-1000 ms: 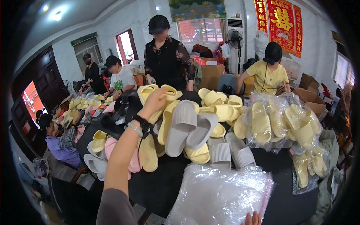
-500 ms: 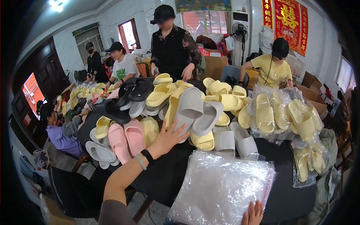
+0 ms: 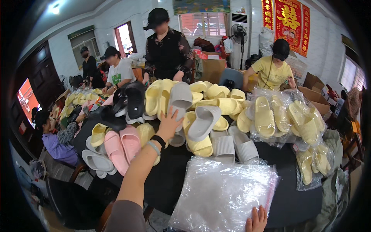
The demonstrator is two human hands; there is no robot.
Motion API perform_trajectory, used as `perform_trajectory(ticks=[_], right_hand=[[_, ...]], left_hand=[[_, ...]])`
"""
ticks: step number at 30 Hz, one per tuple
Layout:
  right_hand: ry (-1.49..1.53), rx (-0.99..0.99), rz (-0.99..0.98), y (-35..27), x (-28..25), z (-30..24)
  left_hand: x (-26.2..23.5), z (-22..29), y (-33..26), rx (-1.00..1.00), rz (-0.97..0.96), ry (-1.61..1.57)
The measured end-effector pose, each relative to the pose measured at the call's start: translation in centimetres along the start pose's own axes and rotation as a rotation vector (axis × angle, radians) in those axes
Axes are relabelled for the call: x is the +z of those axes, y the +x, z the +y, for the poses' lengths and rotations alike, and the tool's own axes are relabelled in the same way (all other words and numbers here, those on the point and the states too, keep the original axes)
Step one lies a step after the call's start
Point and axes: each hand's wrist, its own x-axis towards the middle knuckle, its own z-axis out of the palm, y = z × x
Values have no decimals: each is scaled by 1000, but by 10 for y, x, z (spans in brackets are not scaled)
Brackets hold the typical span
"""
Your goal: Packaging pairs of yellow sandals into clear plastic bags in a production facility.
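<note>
Head view: the left hand [image 3: 169,124] reaches far across the black table [image 3: 297,201], fingers spread and open, its fingertips touching the lower end of a grey slipper [image 3: 179,101] in the shoe pile. That slipper stands nearly upright just beyond the hand, leaning on yellow slippers [image 3: 156,96], its long axis running near to far with the toe end pointing up and away. A second grey slipper [image 3: 203,121] lies just right of the hand, tilted, its long axis slanting from near left to far right. Pink slippers [image 3: 123,147] lie to the near left of the wrist. The right hand [image 3: 256,220] rests at the near edge, fingers loosely laid on a stack of clear plastic bags [image 3: 222,193]. Bagged yellow slippers [image 3: 282,116] sit to the far right.
</note>
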Motion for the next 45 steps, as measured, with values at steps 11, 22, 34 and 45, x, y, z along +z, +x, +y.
perform_trajectory(ticks=[11,22,34,45], right_hand=[[4,44,-29,-1,2,-4],[-14,16,29,-3,5,2],[112,164,-43,-1,4,-9],[116,133,-33,1,2,-7]], left_hand=[[24,-56,42,-79,-61,3],[-62,32,-20,261,85,-262],[-20,107,-10,485,77,-329],[-22,76,5,385,-112,-304]])
